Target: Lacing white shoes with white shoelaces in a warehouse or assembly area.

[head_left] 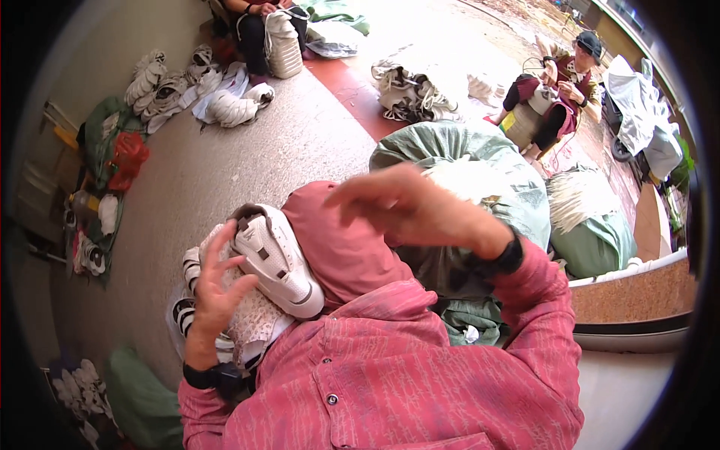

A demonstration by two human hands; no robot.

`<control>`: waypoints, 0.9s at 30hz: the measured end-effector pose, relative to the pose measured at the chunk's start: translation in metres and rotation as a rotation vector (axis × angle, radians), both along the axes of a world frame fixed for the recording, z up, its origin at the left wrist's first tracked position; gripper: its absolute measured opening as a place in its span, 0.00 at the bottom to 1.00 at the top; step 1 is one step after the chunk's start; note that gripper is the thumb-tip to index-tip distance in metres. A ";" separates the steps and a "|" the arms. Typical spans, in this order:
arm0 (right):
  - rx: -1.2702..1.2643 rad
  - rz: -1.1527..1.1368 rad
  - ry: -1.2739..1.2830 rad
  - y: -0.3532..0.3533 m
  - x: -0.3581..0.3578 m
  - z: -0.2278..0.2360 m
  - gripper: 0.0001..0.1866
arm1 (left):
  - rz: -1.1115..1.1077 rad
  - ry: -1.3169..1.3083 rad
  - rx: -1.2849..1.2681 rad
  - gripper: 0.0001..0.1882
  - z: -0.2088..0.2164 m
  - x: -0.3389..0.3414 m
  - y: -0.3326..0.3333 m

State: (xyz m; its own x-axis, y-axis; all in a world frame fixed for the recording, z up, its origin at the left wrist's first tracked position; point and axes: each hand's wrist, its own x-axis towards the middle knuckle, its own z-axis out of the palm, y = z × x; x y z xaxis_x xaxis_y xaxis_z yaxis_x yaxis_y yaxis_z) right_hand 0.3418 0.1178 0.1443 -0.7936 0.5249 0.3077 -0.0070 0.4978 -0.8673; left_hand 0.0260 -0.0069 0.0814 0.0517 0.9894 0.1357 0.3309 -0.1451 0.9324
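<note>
A white sneaker [289, 277] with grey square patches rests on my lap, its opening facing away from me. Beside its left side is my left hand [217, 292], fingers spread and nothing in them. My right hand [420, 206] is raised over my right knee [322, 217], slightly smeared by motion; its fingers are stretched out to the left and hold nothing visible. Under the shoe, a floral cloth [259, 319] covers my left thigh. More white shoes with black stripes [184, 315] lie just beyond it on the left.
A green sack [517, 199] holding a bundle of white laces stands right of my knee, with another lace bundle [577, 199] beyond. Shoe piles [412, 94] lie on the floor ahead, others [161, 90] by the left wall. Two people [551, 90] sit farther off, handling shoes.
</note>
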 end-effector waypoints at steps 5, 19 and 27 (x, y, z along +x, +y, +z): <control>0.244 0.172 0.204 -0.031 -0.048 -0.024 0.08 | -0.452 -0.384 -0.105 0.33 0.010 0.085 0.027; -0.068 -0.364 -0.565 0.037 0.083 -0.217 0.22 | 0.070 -0.225 -0.317 0.08 0.009 -0.016 -0.013; 0.278 -0.350 -0.693 0.013 0.030 -0.250 0.21 | 0.183 0.214 -0.341 0.09 0.020 -0.025 -0.036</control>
State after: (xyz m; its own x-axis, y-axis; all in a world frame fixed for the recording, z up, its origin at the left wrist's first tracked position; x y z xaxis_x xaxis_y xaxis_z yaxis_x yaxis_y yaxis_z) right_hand 0.3718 0.1303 -0.1059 -0.6558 0.7541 -0.0362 0.6799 0.5691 -0.4625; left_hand 0.0007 -0.0432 0.1019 -0.1370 0.9712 -0.1947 0.5136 0.2378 0.8244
